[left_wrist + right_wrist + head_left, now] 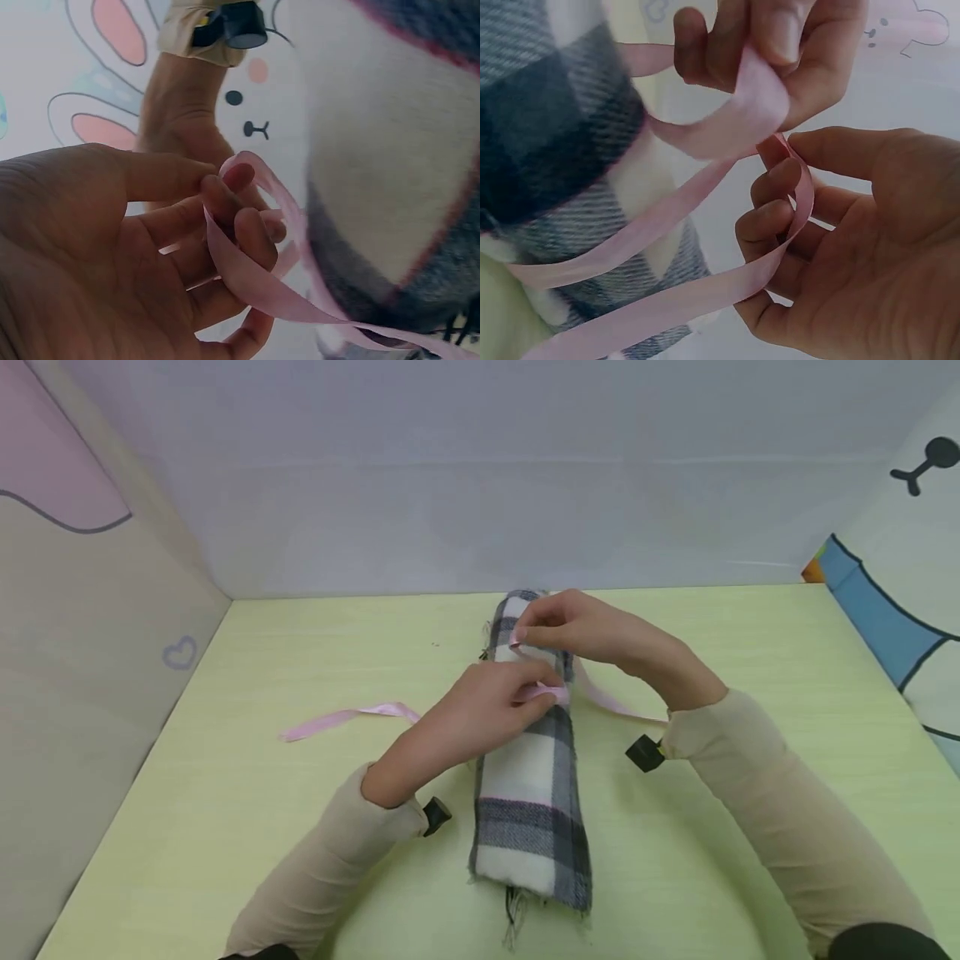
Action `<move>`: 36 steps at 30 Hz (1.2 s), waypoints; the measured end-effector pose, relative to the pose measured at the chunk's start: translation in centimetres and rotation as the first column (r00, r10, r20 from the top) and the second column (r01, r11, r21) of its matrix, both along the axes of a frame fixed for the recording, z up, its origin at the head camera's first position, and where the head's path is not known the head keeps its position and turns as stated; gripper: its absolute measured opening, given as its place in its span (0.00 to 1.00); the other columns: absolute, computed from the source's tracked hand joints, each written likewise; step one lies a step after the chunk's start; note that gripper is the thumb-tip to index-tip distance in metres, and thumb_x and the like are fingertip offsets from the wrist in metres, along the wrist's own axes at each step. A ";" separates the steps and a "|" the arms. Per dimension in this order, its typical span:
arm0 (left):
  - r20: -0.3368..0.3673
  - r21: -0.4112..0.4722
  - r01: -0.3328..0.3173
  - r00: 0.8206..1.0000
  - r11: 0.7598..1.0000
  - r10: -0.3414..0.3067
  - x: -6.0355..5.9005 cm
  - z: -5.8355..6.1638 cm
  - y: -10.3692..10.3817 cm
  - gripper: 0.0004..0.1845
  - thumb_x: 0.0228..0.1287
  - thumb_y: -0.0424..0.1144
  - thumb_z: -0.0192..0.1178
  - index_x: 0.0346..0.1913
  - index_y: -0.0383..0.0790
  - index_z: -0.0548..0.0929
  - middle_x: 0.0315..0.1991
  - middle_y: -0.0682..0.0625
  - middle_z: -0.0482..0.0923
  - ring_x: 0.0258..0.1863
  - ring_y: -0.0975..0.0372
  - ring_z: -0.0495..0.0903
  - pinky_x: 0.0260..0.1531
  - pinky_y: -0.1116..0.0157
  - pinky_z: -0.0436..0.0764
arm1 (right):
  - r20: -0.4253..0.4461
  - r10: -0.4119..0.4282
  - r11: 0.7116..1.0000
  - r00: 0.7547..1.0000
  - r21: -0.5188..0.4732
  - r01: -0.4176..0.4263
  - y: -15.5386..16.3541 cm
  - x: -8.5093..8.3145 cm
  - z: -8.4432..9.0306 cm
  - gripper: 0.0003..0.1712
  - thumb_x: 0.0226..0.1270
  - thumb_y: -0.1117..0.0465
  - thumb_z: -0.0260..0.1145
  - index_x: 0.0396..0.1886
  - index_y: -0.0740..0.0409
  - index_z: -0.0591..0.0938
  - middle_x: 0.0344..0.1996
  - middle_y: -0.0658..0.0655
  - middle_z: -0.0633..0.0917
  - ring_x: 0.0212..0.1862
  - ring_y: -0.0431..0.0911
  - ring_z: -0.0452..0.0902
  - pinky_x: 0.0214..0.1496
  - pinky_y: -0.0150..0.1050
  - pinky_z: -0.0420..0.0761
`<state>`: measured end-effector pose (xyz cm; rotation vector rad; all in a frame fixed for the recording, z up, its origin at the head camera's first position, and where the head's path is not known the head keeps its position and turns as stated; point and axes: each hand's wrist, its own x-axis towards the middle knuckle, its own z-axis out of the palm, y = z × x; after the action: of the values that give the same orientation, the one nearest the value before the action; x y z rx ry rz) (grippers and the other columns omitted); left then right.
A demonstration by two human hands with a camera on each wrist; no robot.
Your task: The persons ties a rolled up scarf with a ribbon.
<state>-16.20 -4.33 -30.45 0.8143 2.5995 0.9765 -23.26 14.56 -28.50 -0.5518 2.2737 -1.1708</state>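
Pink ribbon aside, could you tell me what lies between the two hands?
Only the ribbon spans the gap between left hand and right hand, above the rolled plaid scarf; the right wrist view shows it.

Glossy satin ribbon [345,717], fuzzy woven scarf [528,802]

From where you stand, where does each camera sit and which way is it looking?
Head: worn high, looking forward and down at the rolled plaid grey-and-white scarf on the pale green table; both hands and beige sleeves show.
Left wrist: looks along the left hand.
Right wrist: looks along the right hand.
All share the thin pink satin ribbon.
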 end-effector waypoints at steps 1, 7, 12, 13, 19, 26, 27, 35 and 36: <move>-0.024 -0.019 -0.005 1.000 1.000 0.004 0.0 -0.4 0.1 0.10 0.80 0.45 0.57 0.54 0.51 0.87 0.38 0.59 0.86 0.33 0.63 0.78 0.39 0.63 0.77 | 0.000 0.004 1.000 1.000 -0.003 -0.004 -0.1 -0.1 -0.3 0.13 0.81 0.57 0.60 0.51 0.58 0.86 0.47 0.56 0.84 0.53 0.51 0.74 0.59 0.51 0.72; -0.132 -0.118 -0.042 0.991 0.992 0.026 0.1 -1.5 0.3 0.12 0.80 0.43 0.56 0.56 0.55 0.88 0.46 0.62 0.89 0.37 0.63 0.82 0.50 0.49 0.76 | -0.027 0.000 1.000 1.000 0.007 0.000 -0.7 -0.4 -2.1 0.11 0.79 0.58 0.64 0.49 0.59 0.86 0.42 0.54 0.86 0.46 0.49 0.76 0.53 0.46 0.76; -0.193 -0.177 -0.061 0.981 0.982 0.026 0.0 -1.4 -0.1 0.14 0.78 0.40 0.57 0.57 0.57 0.88 0.33 0.59 0.85 0.33 0.60 0.78 0.41 0.52 0.76 | -0.093 -0.021 0.998 0.995 0.055 0.026 -1.2 -0.6 -3.4 0.10 0.76 0.58 0.67 0.48 0.60 0.86 0.36 0.53 0.88 0.40 0.45 0.79 0.45 0.39 0.77; -0.196 -0.184 -0.064 0.980 0.981 0.027 0.0 -1.3 -0.3 0.14 0.78 0.40 0.58 0.57 0.58 0.88 0.29 0.58 0.82 0.31 0.59 0.77 0.39 0.54 0.75 | -0.103 -0.027 0.997 0.994 0.063 0.034 -1.3 -0.6 -3.6 0.10 0.76 0.59 0.67 0.48 0.60 0.86 0.35 0.53 0.88 0.39 0.45 0.79 0.44 0.39 0.76; -0.169 -0.165 -0.133 0.980 0.977 0.105 -0.5 -0.6 -1.2 0.10 0.77 0.43 0.61 0.53 0.54 0.90 0.34 0.57 0.86 0.32 0.61 0.79 0.33 0.60 0.75 | -0.145 -0.098 0.989 0.985 0.093 0.112 -1.7 -0.3 -4.4 0.07 0.73 0.63 0.68 0.47 0.59 0.83 0.40 0.57 0.86 0.43 0.49 0.79 0.47 0.40 0.77; -0.163 -0.100 -0.254 0.958 0.962 0.236 -1.8 -0.9 -2.2 0.10 0.76 0.41 0.62 0.54 0.46 0.86 0.42 0.53 0.86 0.37 0.59 0.82 0.38 0.60 0.78 | -0.240 -0.131 0.985 0.962 0.074 0.153 -1.3 0.4 -4.8 0.11 0.70 0.59 0.73 0.44 0.58 0.81 0.39 0.58 0.83 0.43 0.50 0.77 0.47 0.41 0.76; -0.156 -0.087 -0.252 0.959 0.964 0.237 -2.2 -1.1 -2.3 0.11 0.76 0.41 0.62 0.56 0.45 0.85 0.42 0.52 0.86 0.38 0.59 0.82 0.38 0.60 0.78 | -0.245 -0.138 0.985 0.960 0.071 0.160 -1.2 0.5 -5.0 0.12 0.70 0.58 0.73 0.44 0.58 0.81 0.39 0.57 0.83 0.42 0.50 0.76 0.46 0.41 0.76; -0.015 -0.012 -0.180 0.984 0.984 0.180 -4.3 -3.7 -2.3 0.10 0.77 0.45 0.62 0.53 0.48 0.86 0.43 0.54 0.86 0.40 0.59 0.82 0.40 0.61 0.79 | -0.385 -0.162 0.986 0.909 -0.021 0.167 -0.2 2.0 -5.8 0.11 0.69 0.65 0.71 0.47 0.63 0.82 0.48 0.62 0.81 0.52 0.55 0.74 0.58 0.50 0.74; -0.004 -0.003 -0.173 0.985 0.985 0.173 -4.4 -3.9 -2.3 0.09 0.77 0.46 0.62 0.52 0.48 0.86 0.43 0.54 0.86 0.40 0.59 0.82 0.40 0.61 0.79 | -0.412 -0.161 0.987 0.897 -0.039 0.159 0.1 2.4 -5.8 0.10 0.70 0.65 0.70 0.48 0.62 0.82 0.49 0.62 0.81 0.55 0.56 0.74 0.60 0.51 0.73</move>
<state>-20.58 -6.63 -34.35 0.5977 2.7107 1.0165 -20.87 14.66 -34.27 -0.6795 2.7222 -1.2289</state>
